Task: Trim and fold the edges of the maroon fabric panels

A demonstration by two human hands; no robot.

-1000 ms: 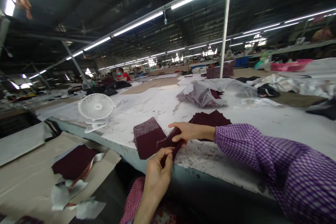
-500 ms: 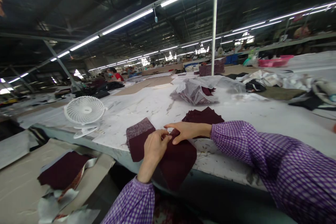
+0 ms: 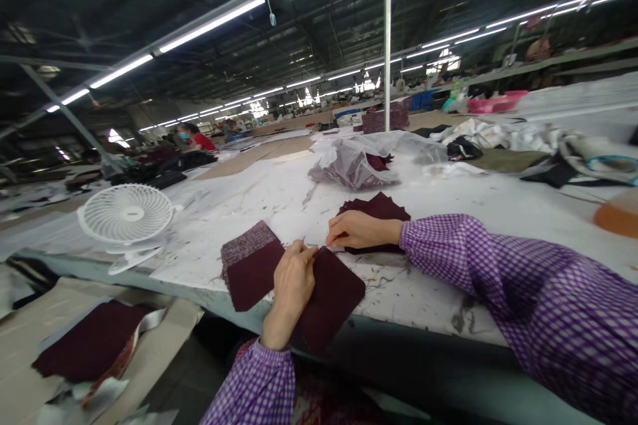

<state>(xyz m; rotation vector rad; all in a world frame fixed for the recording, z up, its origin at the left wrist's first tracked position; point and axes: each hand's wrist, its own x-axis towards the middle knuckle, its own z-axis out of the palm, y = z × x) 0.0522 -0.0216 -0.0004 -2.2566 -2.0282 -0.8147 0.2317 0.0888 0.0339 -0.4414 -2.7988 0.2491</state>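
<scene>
To the right of the white fan (image 3: 132,212), at the near edge of the paper-covered table (image 3: 239,199), we have a dark maroon cloth piece (image 3: 336,289) whose lower corner reaches past that edge. Our left hand (image 3: 294,279) is clamped on its upper left border, thumb and fingers pinched together. Our right hand (image 3: 356,231), farther right of the fan, is just beside the piece's top corner with its fingertips drawn together; we cannot tell whether they grip anything.

Between the fan and our left hand lies a maroon pile (image 3: 254,272) with a speckled band along its far side. Farther right of the fan, partly hidden behind our right hand, we see a fanned stack (image 3: 381,206) of maroon cloth. Farther back than the fan, and to its right, sits a plastic bag (image 3: 343,169) with maroon material showing. Nearer to us than the fan, and lower, a maroon bundle (image 3: 94,339) rests on beige paper (image 3: 172,329). Well beyond the fan, we see a co-worker (image 3: 203,141) in red.
</scene>
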